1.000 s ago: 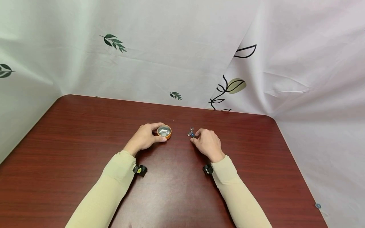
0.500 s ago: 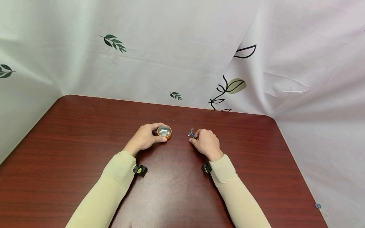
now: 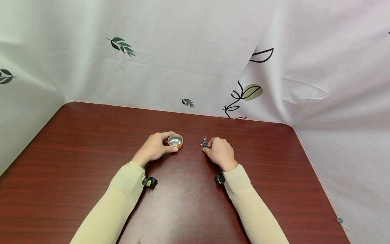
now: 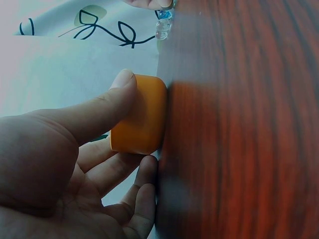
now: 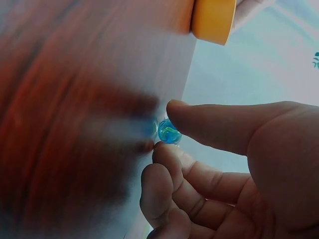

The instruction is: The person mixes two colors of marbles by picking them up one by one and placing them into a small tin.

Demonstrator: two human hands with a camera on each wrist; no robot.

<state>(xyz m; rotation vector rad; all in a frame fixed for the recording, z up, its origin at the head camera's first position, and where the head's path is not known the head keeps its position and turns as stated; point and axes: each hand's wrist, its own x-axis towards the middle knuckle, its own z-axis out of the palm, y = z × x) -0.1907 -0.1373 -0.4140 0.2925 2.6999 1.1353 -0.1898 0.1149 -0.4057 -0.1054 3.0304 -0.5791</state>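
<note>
A: Widest first. Dark red table (image 3: 91,142), white cloth with a leaf print (image 3: 182,61) hung behind and to the right of it. Both forearms in cream sleeves (image 3: 122,189), a small black camera strapped at each wrist.

B: And the hands?

A: Left hand (image 3: 153,146) grips the small orange tin (image 3: 175,140) on the table, thumb curled on one side of the wall, fingers on the other. The tin is open on top with a shiny metal inside; I can't tell if anything lies in it.

B: The right?

A: Right hand (image 3: 220,151) is just right of the tin, at a little cluster of glass marbles (image 3: 204,141). The wrist view shows thumb and forefinger narrowed onto one blue marble (image 5: 168,132), pinching it where it sits on the table.

B: Any change over the last second?

A: Very little. The tin and left hand have not shifted. The right wrist has drawn slightly toward the body and the fingers have settled at the marbles. My reading: the pinch is made, the lift hasn't begun.

B: What's unclear?

A: How many marbles there are; they are tiny from above and partly behind the fingers. Both wrist views blur the tabletop badly. There's a small round thing at the lower right on the cloth (image 3: 339,220), which I can't identify.
</note>
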